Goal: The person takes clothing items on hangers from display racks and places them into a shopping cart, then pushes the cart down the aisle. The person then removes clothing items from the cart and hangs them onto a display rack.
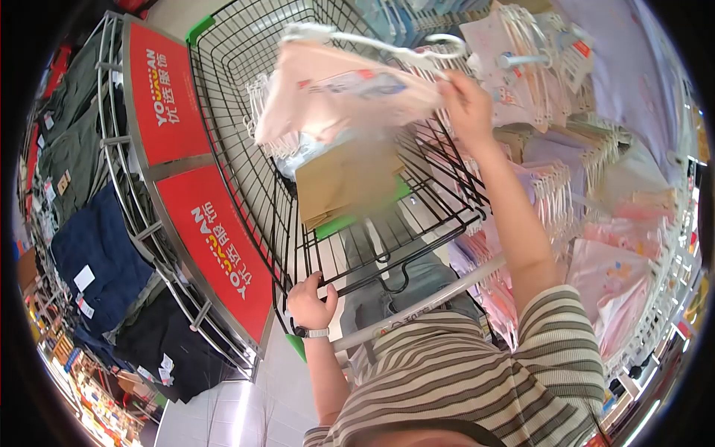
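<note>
My right hand (465, 104) is closed on the edge of a pale pink garment (350, 86) with a white hanger, held above the shopping cart. Red and blue printing shows on the cloth. My left hand (309, 302), with a watch on its wrist, rests on the near left rim of the cart (227, 160), its fingers curled over the black wire. Inside the cart, below the garment, lie a brown cardboard piece (335, 179), something green under it, and more clothes on white hangers, partly hidden.
Racks of pink and lilac clothes (611, 283) on white hangers crowd the right side. At the left stands a metal-railed display with dark folded trousers (97, 253) and red signs (216, 246). The cart's handle (432, 298) crosses before my striped shirt.
</note>
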A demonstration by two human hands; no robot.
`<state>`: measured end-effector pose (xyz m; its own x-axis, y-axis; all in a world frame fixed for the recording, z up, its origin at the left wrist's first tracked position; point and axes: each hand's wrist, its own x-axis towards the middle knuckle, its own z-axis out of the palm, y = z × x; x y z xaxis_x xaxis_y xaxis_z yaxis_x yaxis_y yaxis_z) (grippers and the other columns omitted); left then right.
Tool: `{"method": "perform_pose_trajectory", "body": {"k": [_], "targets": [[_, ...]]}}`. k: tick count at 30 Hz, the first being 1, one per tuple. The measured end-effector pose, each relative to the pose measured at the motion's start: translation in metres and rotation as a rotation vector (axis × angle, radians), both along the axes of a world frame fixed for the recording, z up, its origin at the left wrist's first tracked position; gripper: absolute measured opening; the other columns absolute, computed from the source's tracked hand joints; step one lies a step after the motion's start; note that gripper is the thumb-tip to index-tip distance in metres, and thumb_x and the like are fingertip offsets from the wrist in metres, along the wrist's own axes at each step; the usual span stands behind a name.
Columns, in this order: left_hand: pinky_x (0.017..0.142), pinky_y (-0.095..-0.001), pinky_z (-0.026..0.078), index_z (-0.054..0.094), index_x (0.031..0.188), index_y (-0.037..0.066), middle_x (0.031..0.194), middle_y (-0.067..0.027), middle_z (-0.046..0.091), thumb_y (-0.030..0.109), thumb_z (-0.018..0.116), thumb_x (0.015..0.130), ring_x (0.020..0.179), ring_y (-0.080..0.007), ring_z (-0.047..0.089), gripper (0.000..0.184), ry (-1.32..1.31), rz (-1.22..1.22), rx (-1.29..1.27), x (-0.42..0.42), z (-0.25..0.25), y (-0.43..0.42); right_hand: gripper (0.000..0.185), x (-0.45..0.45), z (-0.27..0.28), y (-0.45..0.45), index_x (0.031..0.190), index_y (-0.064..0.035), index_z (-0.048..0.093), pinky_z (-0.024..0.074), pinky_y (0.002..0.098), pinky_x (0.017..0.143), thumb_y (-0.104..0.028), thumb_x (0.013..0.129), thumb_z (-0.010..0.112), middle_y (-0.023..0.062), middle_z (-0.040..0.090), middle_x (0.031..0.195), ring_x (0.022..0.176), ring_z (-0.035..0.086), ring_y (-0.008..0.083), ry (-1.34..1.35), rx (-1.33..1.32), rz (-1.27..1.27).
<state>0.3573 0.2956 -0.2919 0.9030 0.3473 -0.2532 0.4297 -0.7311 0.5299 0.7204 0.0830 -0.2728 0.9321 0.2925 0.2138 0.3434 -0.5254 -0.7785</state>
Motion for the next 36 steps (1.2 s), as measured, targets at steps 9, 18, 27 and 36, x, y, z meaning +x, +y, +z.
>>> {"method": "perform_pose_trajectory", "body": {"k": [9,18,27,36], "targets": [[0.064,-0.0387,0.048,0.063,0.091,0.004,0.075,-0.0125,0.064,0.018,0.059,0.072,0.070,-0.0293,0.062,0.024,0.005,-0.018,-0.024,-0.001,0.006,-0.003,0.025,-0.009,0.013,-0.117,0.103,-0.0045,0.062,0.0468,0.0359,0.069,-0.023,0.087,0.055,0.0168,0.065,0.084,0.077,0.063,0.0312,-0.107,-0.339,-0.486],[0.061,-0.0385,0.047,0.065,0.089,0.006,0.071,-0.0084,0.064,0.022,0.061,0.070,0.065,-0.0272,0.061,0.025,-0.037,-0.006,-0.014,-0.004,0.001,-0.006,0.026,0.020,-0.024,-0.143,0.103,-0.0128,0.064,0.0467,0.0418,0.069,-0.029,0.086,0.054,0.0164,0.065,0.083,0.080,0.062,0.0355,-0.045,-0.518,-0.556],[0.060,-0.0379,0.047,0.064,0.088,0.006,0.070,-0.0080,0.063,0.022,0.061,0.070,0.064,-0.0272,0.060,0.025,-0.047,-0.012,-0.008,-0.006,0.000,-0.006,0.031,0.049,-0.035,-0.169,0.103,-0.0059,0.064,0.0472,0.0394,0.072,-0.029,0.087,0.053,0.0188,0.064,0.089,0.083,0.061,0.0355,-0.050,-0.524,-0.619],[0.060,-0.0379,0.046,0.064,0.089,0.005,0.070,-0.0077,0.062,0.023,0.061,0.069,0.063,-0.0268,0.058,0.027,-0.030,-0.001,-0.006,-0.001,0.002,-0.006,0.045,-0.017,-0.036,-0.096,0.119,-0.0068,0.051,0.0305,0.0493,0.095,-0.010,0.075,0.058,0.0165,0.046,0.118,0.114,0.039,0.0360,-0.579,-0.455,-0.342]]}}
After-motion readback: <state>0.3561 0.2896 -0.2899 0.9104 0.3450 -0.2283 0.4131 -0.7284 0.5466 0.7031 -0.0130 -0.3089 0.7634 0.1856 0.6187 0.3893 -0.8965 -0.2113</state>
